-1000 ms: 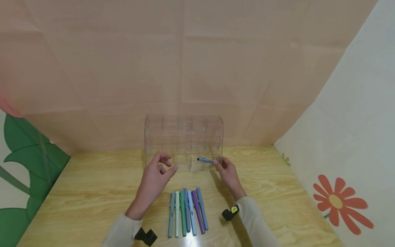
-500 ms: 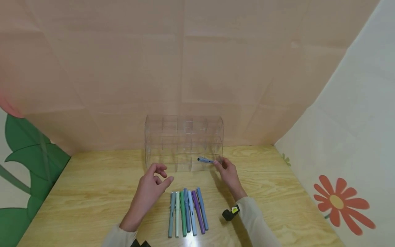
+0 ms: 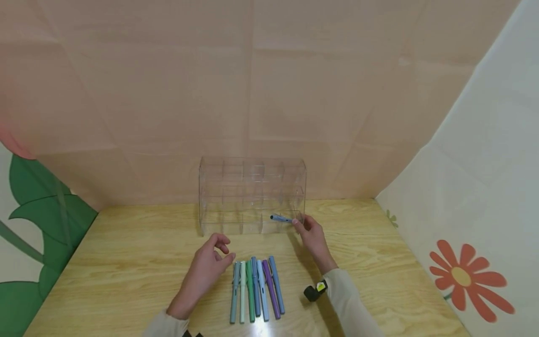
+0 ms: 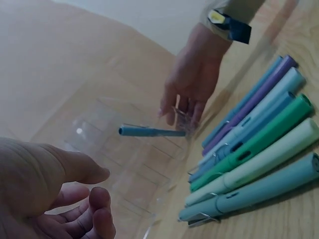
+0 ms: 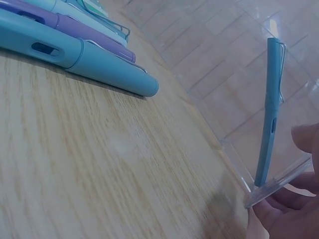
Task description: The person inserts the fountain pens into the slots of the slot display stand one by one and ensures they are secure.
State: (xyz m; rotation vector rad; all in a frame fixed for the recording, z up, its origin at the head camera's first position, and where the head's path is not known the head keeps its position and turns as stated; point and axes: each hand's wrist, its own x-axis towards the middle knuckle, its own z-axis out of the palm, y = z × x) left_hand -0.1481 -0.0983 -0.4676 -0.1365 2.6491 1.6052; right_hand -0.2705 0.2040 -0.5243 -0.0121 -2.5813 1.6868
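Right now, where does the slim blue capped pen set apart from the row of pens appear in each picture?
Head: blue pen just below centre, left of the right hand.
Left wrist: blue pen near the centre, below the right hand.
Right wrist: blue pen right of centre, steeply slanted.
Shared landmark: the purple capped pen.

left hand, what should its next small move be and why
Probably pinch the leftmost pen: the left hand holds nothing and its thumb is close to that pen's end, while the right hand is at the clear rack, where a blue pen already sits.
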